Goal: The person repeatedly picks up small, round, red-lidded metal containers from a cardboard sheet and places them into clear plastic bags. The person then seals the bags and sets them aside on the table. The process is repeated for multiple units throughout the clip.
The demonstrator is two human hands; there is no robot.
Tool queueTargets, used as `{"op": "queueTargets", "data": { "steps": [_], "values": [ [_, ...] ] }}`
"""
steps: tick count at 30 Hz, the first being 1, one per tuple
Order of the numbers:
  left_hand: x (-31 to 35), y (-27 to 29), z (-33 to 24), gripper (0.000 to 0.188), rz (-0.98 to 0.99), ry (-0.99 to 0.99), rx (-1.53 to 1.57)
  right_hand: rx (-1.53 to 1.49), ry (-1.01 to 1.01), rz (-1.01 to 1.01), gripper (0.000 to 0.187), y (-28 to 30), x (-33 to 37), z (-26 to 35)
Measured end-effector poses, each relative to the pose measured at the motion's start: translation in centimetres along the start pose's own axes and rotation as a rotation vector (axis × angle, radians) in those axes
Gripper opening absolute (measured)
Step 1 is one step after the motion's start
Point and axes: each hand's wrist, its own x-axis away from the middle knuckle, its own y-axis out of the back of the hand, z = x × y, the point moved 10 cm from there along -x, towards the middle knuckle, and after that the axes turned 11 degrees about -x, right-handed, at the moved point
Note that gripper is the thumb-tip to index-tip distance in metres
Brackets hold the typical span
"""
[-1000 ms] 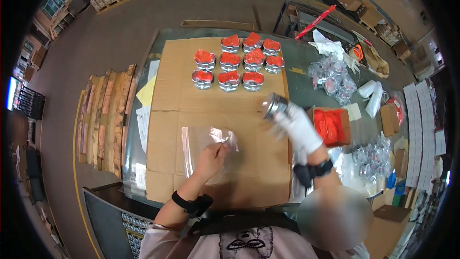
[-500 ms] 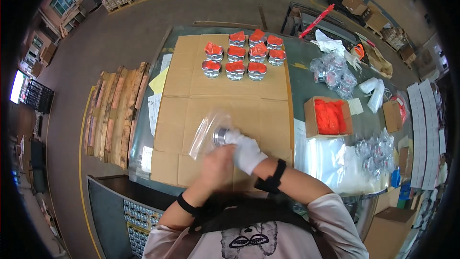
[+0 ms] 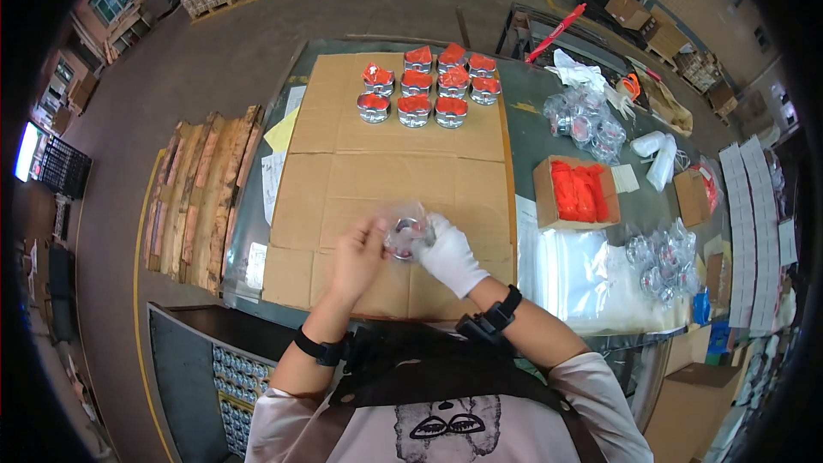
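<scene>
Low over the cardboard sheet (image 3: 334, 180), a round silver metal part, resembling a piston, sits inside a clear plastic bag (image 3: 406, 238) between my hands. My bare left hand (image 3: 358, 259) pinches the bag's left side, its fingers slightly blurred. On the other side my right hand (image 3: 452, 257), in a white glove, is closed around the bagged metal part. Farther back on the cardboard stand several similar silver metal parts (image 3: 414, 111) in rows, each with red plastic on top.
Right of the cardboard are a box of red plastic pieces (image 3: 576, 193), a stack of clear bags (image 3: 570, 283) and two heaps of bagged parts (image 3: 591, 127). A wooden pallet (image 3: 201, 197) lies to the left. Below the table's left front, a grey bin (image 3: 184, 377) holds rows of metal parts.
The bag, earlier stretched out to the left of the metal part, is now gathered around it. My left hand has moved up and left, away from my right wrist, to the bag's edge.
</scene>
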Motion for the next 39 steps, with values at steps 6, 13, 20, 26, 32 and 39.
{"op": "queueTargets", "data": {
  "steps": [6, 13, 20, 26, 32, 39],
  "values": [
    [1.8, -1.8, 1.1, 0.022, -0.019, -0.407, -1.212, 0.327, 0.389, 0.158, 0.027, -3.0, 2.3, 7.7],
    [4.5, 0.5, -1.4, 0.027, -0.095, -0.523, -0.892, 0.996, 0.398, 0.517, 0.025, -6.3, -0.3, 5.2],
    [-1.1, -0.6, 2.6, 0.022, 0.018, -0.320, -1.113, 0.789, 0.326, 0.516, 0.021, -8.4, -4.5, 2.7],
    [1.5, -6.0, -0.5, 0.035, 0.271, -0.366, -0.512, 0.510, 0.063, 0.162, 0.020, 6.4, 5.2, 3.3],
    [4.5, -14.0, -2.9, 0.028, 0.373, -0.215, -0.378, 0.381, -0.020, -0.455, 0.031, 37.0, 23.1, -0.2],
    [12.5, -43.0, -9.0, 0.025, 0.889, -0.460, -0.576, 1.428, -0.202, -0.721, 0.015, 57.3, 30.1, -3.4]
  ]
}}
